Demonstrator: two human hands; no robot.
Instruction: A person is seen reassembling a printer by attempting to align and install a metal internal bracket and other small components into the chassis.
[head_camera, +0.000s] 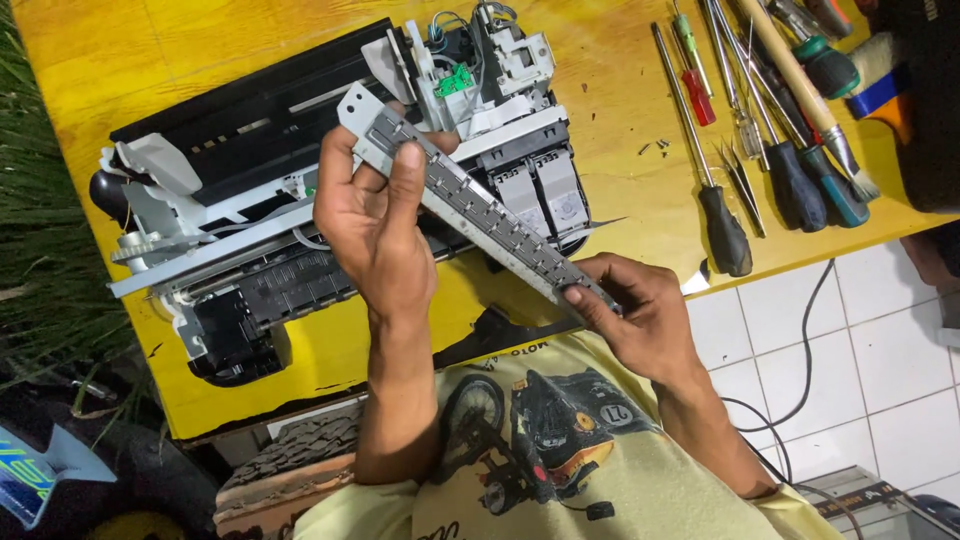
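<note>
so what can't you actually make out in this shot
- Head view: the middle of the opened printer is hidden behind the left hand and the grey metal strip.
- The strip's lower end is covered by the right hand.
- The screwdrivers and brush are cut off by the top edge.
- The loose screws are too small to count.

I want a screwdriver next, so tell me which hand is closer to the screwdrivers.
Right. The right hand grips the low end of the metal bar, just below and left of the screwdrivers. The left hand holds the bar's upper end over the printer, farther away.
</note>
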